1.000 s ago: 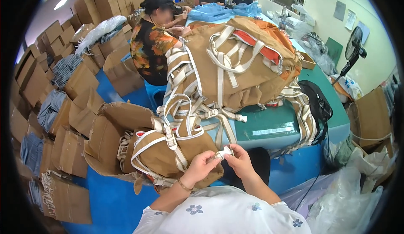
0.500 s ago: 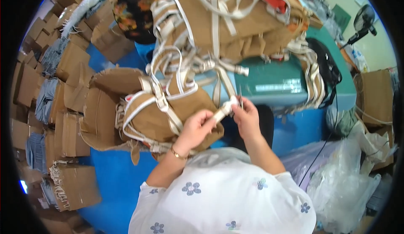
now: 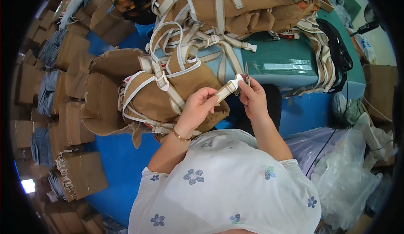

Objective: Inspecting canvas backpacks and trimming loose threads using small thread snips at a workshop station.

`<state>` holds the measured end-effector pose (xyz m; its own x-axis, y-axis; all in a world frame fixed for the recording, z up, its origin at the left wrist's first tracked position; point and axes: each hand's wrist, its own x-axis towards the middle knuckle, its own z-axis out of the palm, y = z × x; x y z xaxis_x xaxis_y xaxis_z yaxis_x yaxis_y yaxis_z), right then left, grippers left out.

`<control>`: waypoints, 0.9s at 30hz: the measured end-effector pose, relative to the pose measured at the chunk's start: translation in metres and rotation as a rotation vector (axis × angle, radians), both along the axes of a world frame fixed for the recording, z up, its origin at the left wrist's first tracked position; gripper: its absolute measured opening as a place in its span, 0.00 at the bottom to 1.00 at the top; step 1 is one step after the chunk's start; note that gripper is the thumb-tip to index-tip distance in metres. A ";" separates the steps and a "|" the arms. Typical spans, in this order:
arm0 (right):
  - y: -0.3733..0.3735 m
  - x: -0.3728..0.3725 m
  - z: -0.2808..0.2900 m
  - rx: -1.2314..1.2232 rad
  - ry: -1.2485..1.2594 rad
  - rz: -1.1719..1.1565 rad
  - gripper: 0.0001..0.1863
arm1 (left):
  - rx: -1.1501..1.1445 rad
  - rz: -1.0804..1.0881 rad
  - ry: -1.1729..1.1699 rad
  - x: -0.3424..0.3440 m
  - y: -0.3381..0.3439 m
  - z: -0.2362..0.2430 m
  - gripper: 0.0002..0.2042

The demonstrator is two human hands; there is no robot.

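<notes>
Between my two hands a beige webbing strap [image 3: 226, 92] is stretched, with a white plastic buckle [image 3: 237, 81] at its far end. My left hand [image 3: 197, 110] is closed in a pinch on the strap's lower part. My right hand [image 3: 255, 100] grips the buckle and also holds small scissors [image 3: 247, 70], whose thin metal blades point away from me; their handles are mostly hidden in the fingers. Just left of the strap lies a brown backpack [image 3: 158, 97] with white piping, partly in front of an open cardboard box [image 3: 103, 97].
A green-topped table [image 3: 277, 55] carries a pile of brown bags [image 3: 252, 23] with pale straps. Cardboard boxes [image 3: 84, 173] are stacked along the left. Clear plastic sheeting [image 3: 347, 181] lies at the right, a dark cable [image 3: 332, 139] running past it. The floor is blue [image 3: 122, 166].
The scene has shifted a little upward in the picture. Both hands stay on the strap and buckle; the buckle now shows more plainly, and the scissors' blades point more upright.
</notes>
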<state>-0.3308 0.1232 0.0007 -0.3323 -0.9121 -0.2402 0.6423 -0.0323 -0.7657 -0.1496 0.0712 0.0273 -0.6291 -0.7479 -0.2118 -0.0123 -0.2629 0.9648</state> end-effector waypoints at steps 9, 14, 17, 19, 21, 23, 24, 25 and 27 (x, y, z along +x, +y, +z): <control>0.012 -0.007 -0.002 -0.072 0.114 0.105 0.14 | -0.136 -0.006 -0.024 -0.009 0.013 -0.004 0.10; 0.017 -0.017 -0.004 -0.220 0.046 0.448 0.18 | -0.447 -0.134 -0.052 0.007 0.014 0.010 0.08; 0.016 -0.019 -0.014 -0.303 -0.061 0.507 0.18 | -0.500 -0.301 -0.062 0.027 0.015 0.006 0.07; 0.014 -0.020 -0.016 -0.247 0.073 0.472 0.19 | -0.670 -0.493 -0.277 0.046 0.016 -0.012 0.07; 0.013 -0.019 -0.018 -0.192 0.203 0.433 0.20 | -0.673 -0.453 -0.336 0.059 0.020 -0.019 0.06; 0.013 -0.017 -0.020 -0.116 0.415 0.380 0.16 | -0.684 -0.412 -0.397 0.069 0.025 -0.027 0.06; 0.013 -0.014 -0.025 -0.116 0.415 0.385 0.16 | -0.655 -0.384 -0.433 0.073 0.028 -0.031 0.06; 0.013 -0.008 -0.036 -0.063 0.496 0.324 0.13 | -0.626 -0.355 -0.468 0.078 0.031 -0.035 0.06; 0.014 -0.002 -0.054 0.033 0.667 0.253 0.10 | -0.662 -0.223 -0.482 0.082 0.033 -0.040 0.06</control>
<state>-0.3331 0.1367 -0.0532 -0.1974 -0.9764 -0.0877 0.0215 0.0852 -0.9961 -0.0675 0.1043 -0.0125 -0.7300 -0.6810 -0.0573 -0.4463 0.4115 0.7947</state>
